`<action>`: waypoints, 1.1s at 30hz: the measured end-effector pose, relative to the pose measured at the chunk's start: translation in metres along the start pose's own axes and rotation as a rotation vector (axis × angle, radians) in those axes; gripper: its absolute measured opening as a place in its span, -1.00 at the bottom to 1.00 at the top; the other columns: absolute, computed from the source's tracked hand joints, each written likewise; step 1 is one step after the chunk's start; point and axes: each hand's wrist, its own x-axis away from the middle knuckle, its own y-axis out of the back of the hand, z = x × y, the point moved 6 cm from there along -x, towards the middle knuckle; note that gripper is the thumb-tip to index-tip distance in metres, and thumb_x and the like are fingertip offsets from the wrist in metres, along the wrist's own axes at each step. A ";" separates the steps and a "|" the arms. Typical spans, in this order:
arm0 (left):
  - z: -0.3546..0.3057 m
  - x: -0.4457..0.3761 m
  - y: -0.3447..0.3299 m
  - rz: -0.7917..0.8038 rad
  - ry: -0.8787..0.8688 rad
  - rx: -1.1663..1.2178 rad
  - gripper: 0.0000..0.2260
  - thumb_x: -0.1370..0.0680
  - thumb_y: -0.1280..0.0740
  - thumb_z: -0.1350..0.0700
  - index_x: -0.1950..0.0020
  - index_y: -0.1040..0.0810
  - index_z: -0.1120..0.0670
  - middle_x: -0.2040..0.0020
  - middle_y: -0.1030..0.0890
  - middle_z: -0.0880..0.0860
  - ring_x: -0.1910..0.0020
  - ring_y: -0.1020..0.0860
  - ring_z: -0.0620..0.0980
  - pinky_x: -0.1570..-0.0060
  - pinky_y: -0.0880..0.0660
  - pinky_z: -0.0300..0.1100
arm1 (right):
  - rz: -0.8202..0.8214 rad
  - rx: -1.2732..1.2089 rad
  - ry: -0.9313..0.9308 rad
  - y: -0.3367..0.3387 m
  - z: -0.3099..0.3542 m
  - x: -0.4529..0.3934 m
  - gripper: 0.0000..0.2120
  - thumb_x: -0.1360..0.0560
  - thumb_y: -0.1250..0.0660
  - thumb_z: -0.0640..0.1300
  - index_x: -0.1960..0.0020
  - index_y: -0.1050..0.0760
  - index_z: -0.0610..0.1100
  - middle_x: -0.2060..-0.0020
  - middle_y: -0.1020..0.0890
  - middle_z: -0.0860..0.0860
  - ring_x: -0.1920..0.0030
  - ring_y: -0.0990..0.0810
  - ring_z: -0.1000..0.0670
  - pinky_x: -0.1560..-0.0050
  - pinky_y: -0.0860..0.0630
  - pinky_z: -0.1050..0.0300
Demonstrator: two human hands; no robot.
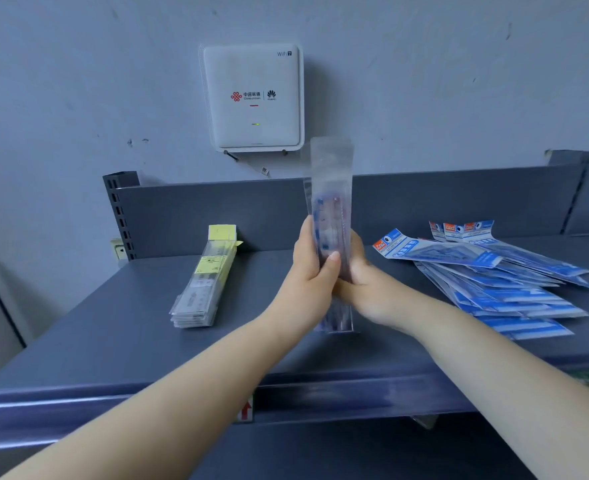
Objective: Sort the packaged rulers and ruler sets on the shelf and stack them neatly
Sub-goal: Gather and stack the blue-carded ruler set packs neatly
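Over the front edge of the grey shelf (78, 334), both forearms are reaching in. At mid-shelf, the left hand (308, 268) and the right hand (362, 271) are gripping a bundle of clear-packaged rulers (331, 209) upright, fingers curled round its sides, its lower end resting on the shelf. Toward the left end, a squared stack of yellow-labelled rulers (205, 282) is lying flat. Toward the right end, blue ruler-set packs (494, 278) are lying fanned and overlapping. Beyond the back edge, a white router (251, 97) is hanging on the wall.
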 end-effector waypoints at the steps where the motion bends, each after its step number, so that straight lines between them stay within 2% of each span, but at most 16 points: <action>1: -0.002 -0.001 0.001 -0.018 -0.007 -0.007 -0.36 -0.49 -0.12 0.04 -0.55 0.01 -0.01 -0.51 -0.19 0.01 -0.48 -0.17 -0.12 -0.48 -0.14 -0.07 | -0.014 0.025 0.019 0.000 0.003 -0.001 -0.43 -0.58 -0.17 -0.28 -0.37 0.08 0.09 -0.18 -0.42 0.22 -0.07 -0.46 0.48 -0.04 -0.36 0.54; 5: 0.001 0.001 0.005 -0.005 -0.013 -0.028 -0.36 -0.56 -0.14 0.13 -0.56 0.10 -0.03 -0.54 -0.11 -0.06 -0.50 -0.11 -0.18 -0.49 -0.10 -0.11 | -0.006 0.114 0.056 -0.004 0.003 -0.003 -0.39 -0.56 -0.19 -0.32 -0.34 0.09 0.14 -0.24 -0.36 0.14 -0.11 -0.41 0.49 -0.06 -0.34 0.54; 7: 0.008 0.004 0.003 0.060 0.028 -0.017 -0.39 -0.63 -0.11 0.25 -0.56 0.14 -0.04 -0.55 -0.08 -0.11 -0.50 -0.09 -0.22 -0.50 -0.07 -0.13 | 0.050 0.115 -0.003 -0.004 -0.007 -0.001 -0.28 -0.54 -0.26 -0.25 -0.41 0.15 0.19 -0.29 -0.37 0.17 -0.18 -0.41 0.42 -0.19 -0.37 0.43; 8: 0.009 0.006 0.002 0.089 0.038 -0.010 -0.40 -0.63 -0.08 0.27 -0.56 0.14 -0.05 -0.54 -0.09 -0.13 -0.49 -0.11 -0.23 -0.50 -0.07 -0.16 | 0.069 0.114 -0.044 -0.004 -0.011 0.001 -0.22 -0.53 -0.28 -0.18 -0.47 0.19 0.15 -0.33 -0.36 0.19 -0.26 -0.39 0.37 -0.29 -0.35 0.32; 10: 0.009 0.007 0.001 0.105 0.040 -0.003 -0.41 -0.64 -0.07 0.28 -0.56 0.14 -0.07 -0.53 -0.13 -0.13 -0.47 -0.15 -0.22 -0.49 -0.10 -0.17 | 0.082 0.091 -0.079 -0.002 -0.013 0.000 -0.23 -0.54 -0.27 -0.14 -0.49 0.19 0.14 -0.34 -0.35 0.24 -0.31 -0.35 0.33 -0.38 -0.28 0.25; 13: 0.009 0.001 0.005 0.048 0.038 0.000 -0.41 -0.64 -0.08 0.26 -0.56 0.14 -0.06 -0.54 -0.11 -0.09 -0.49 -0.15 -0.18 -0.49 -0.11 -0.12 | 0.070 0.071 -0.069 -0.002 -0.009 -0.003 -0.36 -0.57 -0.22 -0.24 -0.40 0.08 0.21 -0.27 -0.40 0.26 -0.22 -0.40 0.40 -0.26 -0.33 0.41; 17: 0.018 0.004 0.004 0.130 0.091 -0.017 -0.41 -0.65 -0.06 0.26 -0.55 0.18 -0.07 -0.52 -0.12 -0.16 -0.47 -0.15 -0.23 -0.49 -0.07 -0.19 | 0.111 0.103 -0.115 -0.006 -0.016 -0.003 -0.35 -0.60 -0.16 -0.20 -0.47 0.14 0.18 -0.28 -0.33 0.36 -0.22 -0.32 0.49 -0.26 -0.25 0.51; 19: 0.027 0.006 0.005 0.162 0.131 -0.070 -0.42 -0.65 -0.07 0.23 -0.55 0.16 -0.10 -0.48 -0.22 -0.16 -0.40 -0.26 -0.20 -0.43 -0.15 -0.22 | 0.132 0.144 -0.154 -0.005 -0.020 -0.002 -0.37 -0.61 -0.13 -0.18 -0.49 0.15 0.17 -0.27 -0.33 0.37 -0.17 -0.30 0.56 -0.17 -0.23 0.61; 20: 0.029 0.004 0.009 0.149 0.141 -0.110 -0.43 -0.65 -0.08 0.21 -0.55 0.12 -0.11 -0.43 -0.30 -0.12 -0.33 -0.33 -0.16 -0.37 -0.21 -0.23 | 0.130 0.162 -0.163 -0.004 -0.020 -0.003 -0.39 -0.61 -0.14 -0.16 -0.49 0.13 0.16 -0.26 -0.34 0.36 -0.17 -0.32 0.54 -0.19 -0.23 0.60; 22: 0.025 -0.003 0.018 0.098 0.144 -0.200 -0.52 -0.64 -0.09 0.17 -0.54 -0.07 -0.08 -0.32 -0.46 -0.06 -0.23 -0.45 -0.08 -0.28 -0.33 -0.20 | 0.104 0.154 -0.158 -0.002 -0.017 -0.008 -0.43 -0.61 -0.16 -0.13 -0.49 0.06 0.10 -0.30 -0.39 0.26 -0.25 -0.38 0.38 -0.34 -0.26 0.39; 24: 0.021 -0.014 0.027 0.058 0.195 -0.270 -0.67 -0.64 -0.11 0.14 -0.41 -0.36 0.04 -0.19 -0.57 0.04 -0.12 -0.53 0.00 -0.20 -0.45 -0.11 | 0.108 0.062 -0.201 -0.002 -0.015 -0.014 -0.54 -0.61 -0.15 -0.16 -0.47 -0.11 -0.01 -0.29 -0.45 0.10 -0.26 -0.45 0.17 -0.34 -0.36 0.21; 26: 0.023 -0.021 0.033 0.024 0.315 -0.319 -0.74 -0.63 -0.11 0.12 -0.18 -0.52 0.18 0.01 -0.59 0.13 0.08 -0.53 0.07 0.04 -0.50 -0.09 | 0.124 -0.077 -0.312 -0.004 -0.015 -0.020 -0.73 -0.62 -0.12 -0.18 -0.31 -0.35 -0.09 -0.13 -0.56 -0.03 -0.11 -0.55 0.02 -0.16 -0.49 0.16; 27: 0.025 -0.024 0.035 0.017 0.367 -0.362 -0.73 -0.64 -0.11 0.09 -0.04 -0.54 0.22 0.12 -0.56 0.14 0.16 -0.49 0.08 0.15 -0.49 -0.11 | 0.118 -0.070 -0.371 -0.006 -0.016 -0.023 -0.77 -0.63 -0.10 -0.15 -0.23 -0.43 -0.12 -0.05 -0.59 -0.07 -0.05 -0.56 -0.04 -0.09 -0.50 0.12; 29: 0.030 -0.027 0.038 0.049 0.406 -0.580 -0.64 -0.65 -0.07 0.03 0.24 -0.45 0.16 0.31 -0.45 0.07 0.20 -0.41 0.09 0.29 -0.39 -0.17 | 0.095 0.133 -0.452 -0.007 -0.023 -0.027 -0.73 -0.63 -0.09 -0.04 -0.11 -0.52 -0.12 0.03 -0.59 -0.02 -0.01 -0.50 -0.03 -0.04 -0.39 0.12; 31: 0.036 -0.032 0.039 0.079 0.399 -0.743 -0.62 -0.66 -0.01 0.01 0.29 -0.35 0.12 0.36 -0.33 0.00 0.15 -0.36 0.06 0.30 -0.30 -0.14 | 0.059 0.289 -0.513 -0.006 -0.027 -0.032 -0.71 -0.63 -0.05 0.05 0.09 -0.49 0.00 0.10 -0.53 0.10 -0.02 -0.43 0.04 -0.06 -0.25 0.20; 33: 0.039 -0.034 0.040 0.088 0.409 -0.750 -0.64 -0.66 0.01 0.00 0.22 -0.38 0.15 0.36 -0.31 -0.02 0.12 -0.36 0.05 0.21 -0.28 -0.17 | 0.031 0.278 -0.547 -0.005 -0.033 -0.035 -0.72 -0.63 -0.04 0.06 0.08 -0.46 0.01 0.05 -0.52 0.11 -0.06 -0.42 0.06 -0.09 -0.22 0.23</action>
